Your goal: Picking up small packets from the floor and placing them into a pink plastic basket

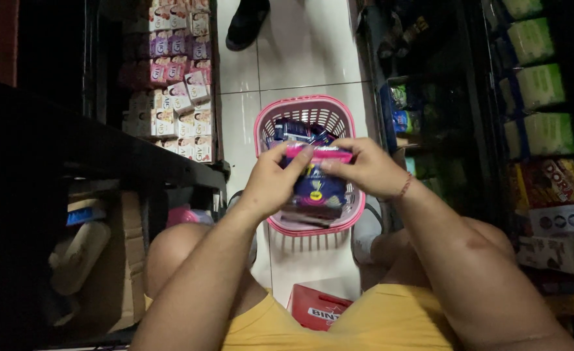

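A: Head camera looks straight down, and both hands are over the pink basket (346, 209) on the white tiled floor (300, 58). The left hand (270, 185) and right hand (363, 168) pinch a pink-topped packet (316, 170), dark blue below, one at each end.

B: Grip?

A: Fingers of each hand are closed on the packet's top edge, and it hangs just above the basket's load.

B: How far along?

A: My read: partly filled. Several dark blue packets (296, 130) already lie inside, and this one isn't set down yet. Room left, I can't tell.

B: Surroundings?

A: Tight aisle. Shelf of small boxes (179, 97) on the left, stocked shelves (540, 130) on the right, a red box (316, 305) near the knees, and someone's dark shoe (246, 23) beyond the basket.
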